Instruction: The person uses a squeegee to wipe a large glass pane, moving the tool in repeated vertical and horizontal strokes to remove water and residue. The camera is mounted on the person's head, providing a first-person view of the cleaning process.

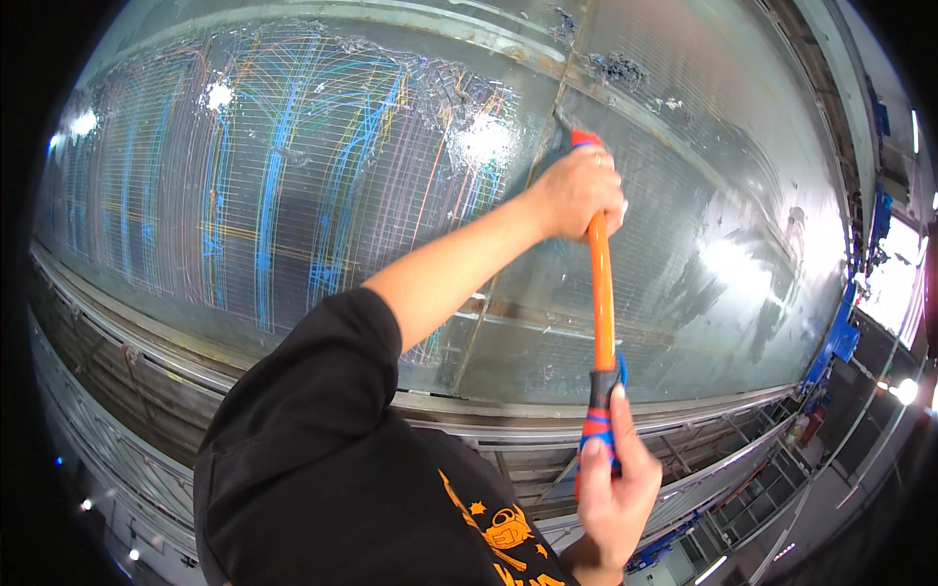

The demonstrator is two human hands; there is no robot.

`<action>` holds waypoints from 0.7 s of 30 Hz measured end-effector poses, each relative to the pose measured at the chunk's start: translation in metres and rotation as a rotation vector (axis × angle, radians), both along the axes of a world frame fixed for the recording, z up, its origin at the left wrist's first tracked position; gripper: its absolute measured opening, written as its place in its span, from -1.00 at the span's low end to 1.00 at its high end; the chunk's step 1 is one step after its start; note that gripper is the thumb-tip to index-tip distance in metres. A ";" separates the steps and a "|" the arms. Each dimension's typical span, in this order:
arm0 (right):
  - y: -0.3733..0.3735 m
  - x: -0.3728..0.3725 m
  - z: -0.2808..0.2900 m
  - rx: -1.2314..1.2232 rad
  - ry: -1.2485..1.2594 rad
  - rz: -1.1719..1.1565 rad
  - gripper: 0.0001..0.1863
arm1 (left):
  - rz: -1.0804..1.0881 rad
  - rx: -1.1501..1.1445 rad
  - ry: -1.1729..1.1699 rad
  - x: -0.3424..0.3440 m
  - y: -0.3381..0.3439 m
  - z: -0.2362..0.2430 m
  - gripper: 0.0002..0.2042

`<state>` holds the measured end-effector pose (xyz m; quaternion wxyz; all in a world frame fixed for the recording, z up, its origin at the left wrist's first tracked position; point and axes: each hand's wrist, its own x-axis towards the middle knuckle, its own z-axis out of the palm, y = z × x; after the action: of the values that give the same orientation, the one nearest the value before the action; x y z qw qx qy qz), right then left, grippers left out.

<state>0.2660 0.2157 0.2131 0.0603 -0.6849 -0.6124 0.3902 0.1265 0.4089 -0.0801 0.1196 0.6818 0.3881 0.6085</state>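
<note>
A long-handled scraper (603,293) with an orange shaft runs between my hands. My left hand (578,192) is wrapped round its upper end, just below the red head. Lower down, my right hand (618,479) grips the black, red and blue handle, its thumb laid along it. The scraper's small grey tip meets a big glossy grey-green sheet (528,332), close to a brownish seam. How firmly the tip presses cannot be made out. Dark, crumpled scrapings (618,68) lie on the sheet beyond the tip.
Left of the seam, blue, orange and pale lines (283,176) cover the sheet, with bright lamp reflections. A metal rail (469,415) borders its near edge. Blue machine parts (835,337) and metal framing stand at the right. My black shirt (362,479) fills the lower middle.
</note>
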 end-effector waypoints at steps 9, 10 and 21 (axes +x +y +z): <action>0.039 -0.028 -0.007 0.003 -0.023 -0.037 -0.40 | 0.076 0.060 -0.021 -0.015 0.047 -0.009 -0.70; 0.040 -0.027 -0.006 -0.013 -0.011 -0.053 -0.40 | 0.055 0.050 0.010 -0.016 0.047 -0.007 -0.70; 0.042 -0.028 -0.010 0.120 0.024 0.057 -0.40 | -0.003 0.064 0.006 -0.010 0.056 -0.009 -0.69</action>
<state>0.2385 0.2575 0.2034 0.0975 -0.6577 -0.6531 0.3625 0.1170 0.4646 -0.0892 0.0976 0.6879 0.3677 0.6182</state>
